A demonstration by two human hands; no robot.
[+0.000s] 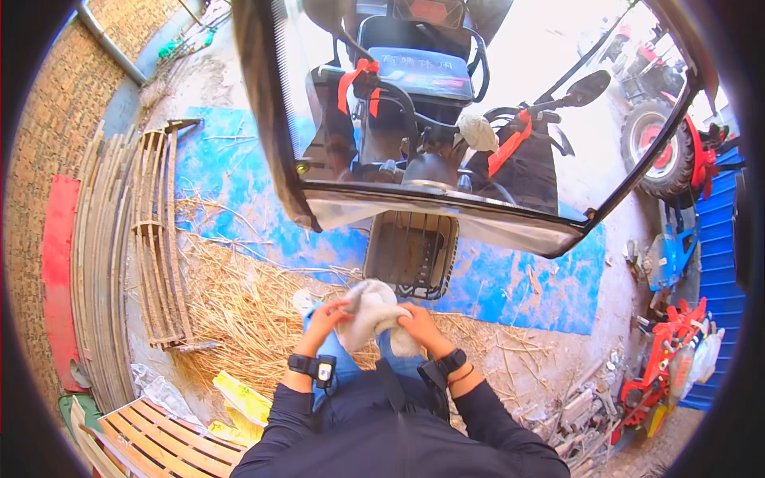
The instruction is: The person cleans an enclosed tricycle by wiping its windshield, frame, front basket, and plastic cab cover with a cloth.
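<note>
A crumpled whitish cloth (370, 313) is held between both hands, in front of my legs. My left hand (330, 322) pinches its left side, and my right hand (418, 325) grips the right side, where one end of the cloth hangs down. Just beyond the cloth sits the black front basket (411, 251) of an electric tricycle. Above that basket rises the tricycle's clear windshield (442, 206) in a dark frame. Through it show the handlebars with red ribbons (511, 143) and a seat (418, 71) that bears writing.
Dry stalks (245, 299) litter the ground beside a blue sheet (221, 173). At left are a wooden ladder-like frame (158, 239), stacked planks (101, 269) and a slatted wooden bench (167, 439). Red farm machinery (657, 358) and a large-wheeled tractor (654, 146) stand at right.
</note>
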